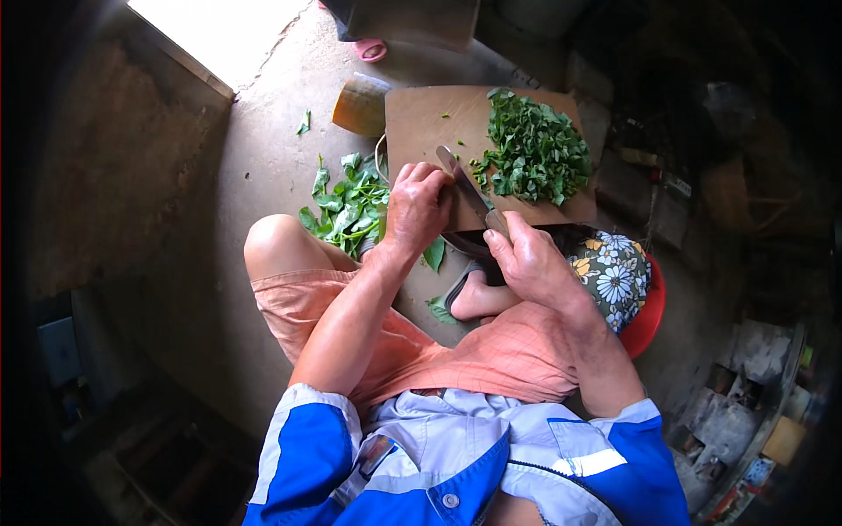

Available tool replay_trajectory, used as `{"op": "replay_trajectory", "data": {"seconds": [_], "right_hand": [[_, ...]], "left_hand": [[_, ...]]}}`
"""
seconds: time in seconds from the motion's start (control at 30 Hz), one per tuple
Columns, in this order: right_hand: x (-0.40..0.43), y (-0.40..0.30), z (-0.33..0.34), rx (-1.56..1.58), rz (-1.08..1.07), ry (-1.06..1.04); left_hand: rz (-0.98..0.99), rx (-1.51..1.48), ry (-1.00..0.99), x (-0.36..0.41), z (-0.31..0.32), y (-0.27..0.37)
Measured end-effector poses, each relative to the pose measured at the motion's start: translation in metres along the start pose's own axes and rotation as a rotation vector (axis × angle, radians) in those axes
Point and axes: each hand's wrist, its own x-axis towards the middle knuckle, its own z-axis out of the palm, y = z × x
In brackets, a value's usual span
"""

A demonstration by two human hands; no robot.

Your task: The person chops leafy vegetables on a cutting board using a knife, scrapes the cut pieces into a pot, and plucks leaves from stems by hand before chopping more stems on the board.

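My right hand (536, 263) grips the handle of a kitchen knife (467, 184), its blade slanting up and left over a wooden cutting board (421, 118). Close by the blade, my left hand (418, 204) rests at the board's near left part with curled fingers. Whatever may lie under those fingers is hidden. A heap of chopped leafy greens (536, 151) covers the right side of the board, and a few short cut stem pieces lie near the blade. Whole leafy stems (348, 204) are piled on the floor left of the board.
A yellow-brown cylindrical container (360, 104) lies beside the board's left edge. Floral-print cloth (612, 273) and a red plastic rim (648, 309) are by my right forearm. Loose leaves (439, 309) lie near my feet. A pink slipper (370, 50) is farther off on the concrete floor (276, 151).
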Motion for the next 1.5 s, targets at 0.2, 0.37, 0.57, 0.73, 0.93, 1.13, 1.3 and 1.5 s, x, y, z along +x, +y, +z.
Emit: {"op": "replay_trajectory", "data": {"seconds": [0.2,0.37,0.57,0.73,0.93,1.13,1.3,1.5], "right_hand": [[0.017,0.008,0.001,-0.153,-0.206,-0.013],[0.042,0.011,0.025,-0.094,-0.070,0.074],[0.022,0.018,0.007,0.074,-0.005,0.090],[0.008,0.014,0.008,0.065,-0.049,0.088],[0.003,0.003,0.004,0.010,-0.055,0.015],[0.011,-0.001,-0.009,-0.075,-0.062,-0.075],[0.030,0.011,0.006,-0.349,-0.392,-0.024],[0.036,0.020,0.017,-0.081,-0.096,0.043]], "left_hand": [[-0.015,0.003,-0.026,0.001,-0.005,0.004],[0.034,-0.064,0.032,0.001,0.002,0.001],[0.021,0.007,0.076,-0.001,-0.001,-0.001],[0.032,-0.054,0.053,-0.003,0.001,-0.011],[0.035,-0.061,0.041,-0.001,0.001,-0.010],[0.006,-0.031,0.022,-0.001,-0.003,-0.007],[0.022,-0.062,0.034,0.001,-0.002,-0.006],[0.087,-0.025,0.069,0.001,-0.005,-0.001]]}}
